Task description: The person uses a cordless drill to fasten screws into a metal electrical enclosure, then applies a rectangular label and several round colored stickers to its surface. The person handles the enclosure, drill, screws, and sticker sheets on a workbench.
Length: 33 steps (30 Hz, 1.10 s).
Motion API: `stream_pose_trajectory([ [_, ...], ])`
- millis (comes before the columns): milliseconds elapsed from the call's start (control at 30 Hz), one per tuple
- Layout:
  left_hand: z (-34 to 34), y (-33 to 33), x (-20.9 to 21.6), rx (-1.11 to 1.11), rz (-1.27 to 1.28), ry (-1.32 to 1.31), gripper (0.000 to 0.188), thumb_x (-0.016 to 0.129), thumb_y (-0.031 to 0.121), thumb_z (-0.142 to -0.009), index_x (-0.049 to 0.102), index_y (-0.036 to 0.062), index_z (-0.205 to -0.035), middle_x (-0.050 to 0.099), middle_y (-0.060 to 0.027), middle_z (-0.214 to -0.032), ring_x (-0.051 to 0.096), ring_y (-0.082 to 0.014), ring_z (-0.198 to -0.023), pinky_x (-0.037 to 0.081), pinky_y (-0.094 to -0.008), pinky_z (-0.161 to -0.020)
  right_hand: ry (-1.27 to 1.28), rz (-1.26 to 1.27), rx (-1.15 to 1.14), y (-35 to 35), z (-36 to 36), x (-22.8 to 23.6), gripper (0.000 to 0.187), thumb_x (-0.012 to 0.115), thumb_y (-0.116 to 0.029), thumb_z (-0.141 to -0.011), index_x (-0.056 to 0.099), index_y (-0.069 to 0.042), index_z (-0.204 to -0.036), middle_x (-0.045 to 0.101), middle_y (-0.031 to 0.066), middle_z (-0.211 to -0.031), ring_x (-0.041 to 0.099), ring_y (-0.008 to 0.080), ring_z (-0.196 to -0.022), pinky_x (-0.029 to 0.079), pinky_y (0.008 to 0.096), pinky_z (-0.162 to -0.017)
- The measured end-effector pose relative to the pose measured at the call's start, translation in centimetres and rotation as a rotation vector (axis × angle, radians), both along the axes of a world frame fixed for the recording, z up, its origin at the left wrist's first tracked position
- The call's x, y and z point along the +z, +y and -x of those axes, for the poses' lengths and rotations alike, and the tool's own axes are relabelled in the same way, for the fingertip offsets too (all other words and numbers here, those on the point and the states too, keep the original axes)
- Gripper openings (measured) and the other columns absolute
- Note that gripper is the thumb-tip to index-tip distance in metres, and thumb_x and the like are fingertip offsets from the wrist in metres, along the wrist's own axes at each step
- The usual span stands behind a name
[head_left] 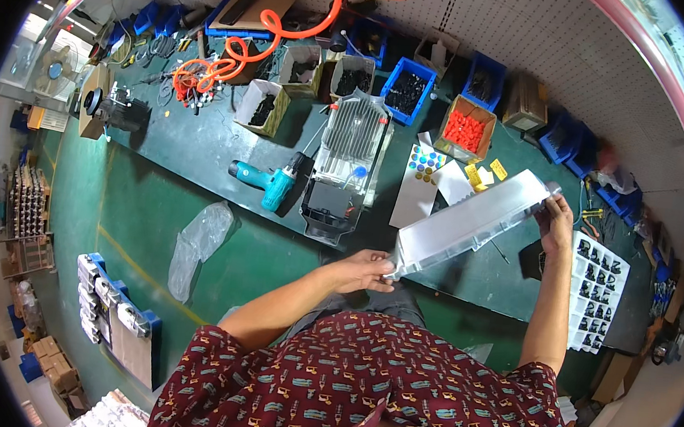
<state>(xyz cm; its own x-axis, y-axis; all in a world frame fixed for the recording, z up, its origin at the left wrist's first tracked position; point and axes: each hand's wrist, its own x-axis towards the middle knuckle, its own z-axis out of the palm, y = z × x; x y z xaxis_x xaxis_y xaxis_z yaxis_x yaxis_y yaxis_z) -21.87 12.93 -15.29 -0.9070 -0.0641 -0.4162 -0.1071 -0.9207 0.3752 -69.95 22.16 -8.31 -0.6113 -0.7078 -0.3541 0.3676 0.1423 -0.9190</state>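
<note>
A long, pale translucent plastic cover is held aslant over the front edge of the bench, its right end farther away. My left hand grips its near left corner, fingers closed on it. At the far right end my right hand is closed round the other corner. To the left of the cover a grey housing with a ribbed clear upper part lies on the bench. Beside that housing rests a teal cordless drill. White sheets with round coloured stickers lie just behind the cover.
A carton of red parts, blue bins and open boxes of black parts line the back. An orange coiled hose hangs over them. At right sits a white tray of black parts. A plastic bag lies on the floor.
</note>
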Motion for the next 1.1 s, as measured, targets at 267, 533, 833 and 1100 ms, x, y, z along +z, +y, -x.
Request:
stream_pose_trajectory([
  [267, -10.5, -4.3, 7.7, -0.026, 0.253, -0.032, 0.075, 0.085, 0.034, -0.084, 0.051, -0.0009, -0.141, 0.061, -0.0095, -0.132, 0.062, -0.0207, -0.121, 0.053, -0.0507, -0.107, -0.036, 0.156, 0.275, -11.2, -11.4, 12.1, 0.052, 0.049, -0.047, -0.108, 0.063, -0.001, -0.126, 0.068, 0.0139, -0.124, 0.064, 0.0273, -0.116, 0.049, 0.0463, -0.105],
  [533, -15.6, -6.2, 12.7, 0.265, 0.922, -0.471, 0.073, 0.091, 0.03, -0.071, 0.06, -0.0082, -0.126, 0.068, -0.01, -0.115, 0.063, -0.0165, -0.104, 0.052, -0.0323, -0.092, 0.355, 0.065, 0.708, -24.8, -19.5, 15.7, 0.062, 0.064, -0.043, -0.1, 0.058, 0.0, -0.143, 0.06, 0.0153, -0.14, 0.055, 0.024, -0.129, 0.042, 0.0384, -0.112],
  [833, -10.7, -3.2, 7.7, 0.483, 1.473, -1.108, 0.088, 0.094, 0.026, -0.065, 0.046, -0.0088, -0.13, 0.049, -0.0231, -0.123, 0.052, -0.0363, -0.118, 0.045, -0.0467, -0.102, 0.466, 0.023, 0.887, -35.4, -20.0, 7.1, 0.037, 0.067, -0.014, -0.09, 0.074, -0.001, -0.124, 0.074, 0.0124, -0.109, 0.065, 0.0142, -0.092, 0.05, 0.0296, -0.087],
  [1100, -5.8, -2.1, 5.0, 0.445, 1.449, -1.308, 0.086, 0.093, 0.026, -0.066, 0.047, -0.0097, -0.129, 0.049, -0.024, -0.121, 0.051, -0.0393, -0.116, 0.044, -0.0486, -0.101, 0.502, 0.006, 0.897, -39.3, -19.9, -3.0, 0.036, 0.062, -0.013, -0.097, 0.07, -0.004, -0.131, 0.074, 0.0141, -0.118, 0.067, 0.0212, -0.107, 0.05, 0.0319, -0.096],
])
